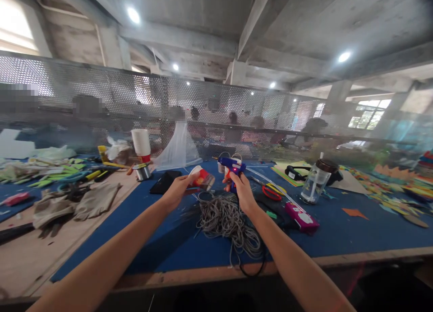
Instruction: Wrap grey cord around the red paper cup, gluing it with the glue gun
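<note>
My right hand (239, 186) is wrapped round the grip of a blue glue gun (232, 164), its nozzle pointing left and a small red light showing on its body. In my left hand (178, 189) is a red and white paper cup (203, 179), tilted on its side with its base toward the right. The glue gun's tip is close above the cup, apart from it. Below both hands lies a tangled heap of grey cord (228, 221) on the blue mat (152, 249). A black phone-like slab (165, 183) rests just behind my left hand.
Stacked paper cups (141, 142) stand behind to the left, near grey gloves (96, 201). At right are red-handled scissors (270, 193), a pink box (301, 217), a clear drinking bottle (314, 181) and paper scraps (399, 185). A perforated metal screen (209, 95) runs behind; people sit beyond it.
</note>
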Action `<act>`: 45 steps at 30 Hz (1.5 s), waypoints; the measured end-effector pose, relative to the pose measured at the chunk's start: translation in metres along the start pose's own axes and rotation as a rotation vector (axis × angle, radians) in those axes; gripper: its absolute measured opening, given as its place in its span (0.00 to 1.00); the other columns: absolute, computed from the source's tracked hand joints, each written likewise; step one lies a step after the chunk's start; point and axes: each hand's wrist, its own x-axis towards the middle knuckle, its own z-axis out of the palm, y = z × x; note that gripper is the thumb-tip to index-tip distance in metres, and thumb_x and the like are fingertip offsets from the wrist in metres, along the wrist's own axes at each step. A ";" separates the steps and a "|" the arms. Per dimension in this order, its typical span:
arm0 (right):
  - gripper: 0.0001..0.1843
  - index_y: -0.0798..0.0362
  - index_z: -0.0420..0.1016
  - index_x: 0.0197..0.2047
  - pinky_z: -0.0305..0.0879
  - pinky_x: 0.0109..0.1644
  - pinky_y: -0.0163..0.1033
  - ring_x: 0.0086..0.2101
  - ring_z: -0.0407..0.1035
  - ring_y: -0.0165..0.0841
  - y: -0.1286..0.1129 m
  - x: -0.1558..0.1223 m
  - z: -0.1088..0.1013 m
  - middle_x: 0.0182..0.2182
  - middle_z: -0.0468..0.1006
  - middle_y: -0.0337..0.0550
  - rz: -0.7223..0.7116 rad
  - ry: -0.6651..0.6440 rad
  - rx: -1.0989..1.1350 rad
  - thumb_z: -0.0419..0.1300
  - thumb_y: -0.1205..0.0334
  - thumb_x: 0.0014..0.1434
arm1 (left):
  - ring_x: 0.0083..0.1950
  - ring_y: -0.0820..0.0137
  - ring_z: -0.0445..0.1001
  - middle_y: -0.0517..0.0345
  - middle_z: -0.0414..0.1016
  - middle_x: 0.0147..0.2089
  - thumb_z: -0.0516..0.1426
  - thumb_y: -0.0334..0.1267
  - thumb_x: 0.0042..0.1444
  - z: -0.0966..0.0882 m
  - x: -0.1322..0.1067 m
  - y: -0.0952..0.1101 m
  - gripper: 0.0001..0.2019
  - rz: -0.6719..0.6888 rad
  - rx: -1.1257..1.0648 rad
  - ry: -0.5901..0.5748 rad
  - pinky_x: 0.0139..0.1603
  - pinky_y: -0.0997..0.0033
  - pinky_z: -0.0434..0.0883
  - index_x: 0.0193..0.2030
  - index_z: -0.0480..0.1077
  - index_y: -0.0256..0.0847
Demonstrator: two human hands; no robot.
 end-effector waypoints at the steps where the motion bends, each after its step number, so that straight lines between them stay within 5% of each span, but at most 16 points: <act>1: 0.19 0.52 0.71 0.44 0.71 0.33 0.38 0.22 0.69 0.28 0.000 0.000 0.000 0.31 0.80 0.39 -0.006 -0.001 -0.011 0.60 0.45 0.60 | 0.47 0.57 0.79 0.42 0.82 0.44 0.67 0.57 0.48 0.003 -0.004 -0.002 0.26 -0.009 -0.030 -0.006 0.50 0.57 0.77 0.40 0.80 0.33; 7: 0.19 0.52 0.70 0.47 0.70 0.33 0.37 0.23 0.71 0.29 -0.001 -0.004 0.004 0.37 0.81 0.40 -0.050 0.013 -0.119 0.57 0.45 0.63 | 0.52 0.53 0.77 0.40 0.83 0.45 0.64 0.62 0.49 0.019 -0.013 -0.011 0.30 0.037 0.030 -0.027 0.52 0.58 0.76 0.41 0.81 0.33; 19: 0.18 0.49 0.69 0.50 0.71 0.39 0.40 0.26 0.73 0.31 0.001 -0.006 0.004 0.41 0.80 0.41 -0.157 0.052 -0.311 0.56 0.45 0.65 | 0.64 0.54 0.68 0.48 0.67 0.68 0.58 0.64 0.55 0.017 -0.017 -0.016 0.28 0.229 0.256 0.047 0.56 0.66 0.72 0.41 0.81 0.39; 27: 0.18 0.46 0.70 0.51 0.71 0.39 0.40 0.27 0.74 0.33 0.004 -0.008 0.006 0.37 0.79 0.38 -0.139 0.051 -0.344 0.58 0.45 0.64 | 0.57 0.55 0.72 0.46 0.70 0.64 0.52 0.63 0.60 0.024 -0.022 -0.016 0.31 0.247 0.250 -0.026 0.45 0.65 0.75 0.53 0.77 0.39; 33: 0.19 0.47 0.70 0.52 0.71 0.40 0.39 0.29 0.74 0.33 0.004 -0.009 0.008 0.35 0.78 0.38 -0.139 0.043 -0.379 0.57 0.45 0.64 | 0.56 0.57 0.73 0.47 0.70 0.65 0.49 0.62 0.61 0.025 -0.023 -0.014 0.29 0.244 0.337 0.014 0.49 0.66 0.72 0.49 0.77 0.39; 42: 0.17 0.47 0.72 0.51 0.70 0.37 0.37 0.28 0.73 0.33 0.005 -0.009 0.008 0.36 0.79 0.39 -0.135 0.021 -0.412 0.58 0.47 0.63 | 0.42 0.60 0.75 0.51 0.81 0.40 0.52 0.67 0.57 0.018 -0.015 -0.024 0.31 0.178 0.370 0.048 0.46 0.64 0.70 0.41 0.78 0.39; 45: 0.17 0.46 0.72 0.51 0.71 0.36 0.37 0.26 0.73 0.32 0.005 -0.008 0.007 0.35 0.79 0.38 -0.128 0.004 -0.402 0.58 0.48 0.63 | 0.45 0.60 0.75 0.49 0.79 0.45 0.53 0.66 0.57 0.016 -0.011 -0.027 0.29 0.208 0.341 0.022 0.44 0.65 0.71 0.38 0.79 0.39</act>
